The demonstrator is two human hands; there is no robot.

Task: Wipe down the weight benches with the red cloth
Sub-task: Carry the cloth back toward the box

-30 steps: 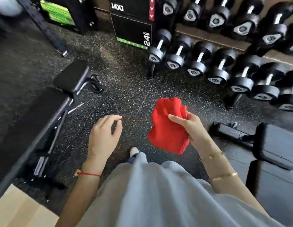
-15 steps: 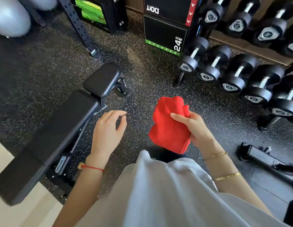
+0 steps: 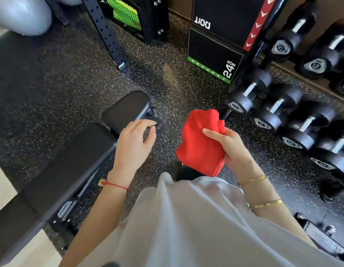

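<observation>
A black padded weight bench (image 3: 67,170) runs from the lower left up to a small seat pad at the centre of the head view. My right hand (image 3: 232,149) grips a bunched red cloth (image 3: 201,143) in the air, to the right of the bench and apart from it. My left hand (image 3: 133,145) hovers over the bench's right edge near the gap between the pads, fingers loosely curled and holding nothing. My grey shirt hides the floor below my hands.
A rack of black dumbbells (image 3: 294,120) lines the right side. A black plyo box (image 3: 215,53) marked 24 stands at the top centre. A perforated rack post (image 3: 105,33) and a grey exercise ball (image 3: 21,14) sit at the upper left. Part of another bench frame (image 3: 321,237) shows at the lower right. Speckled rubber floor lies between.
The view has swung left, so the left bench has come towards the centre and the right bench has nearly left the frame. Both hands hold the same pose, cloth still in the right.
</observation>
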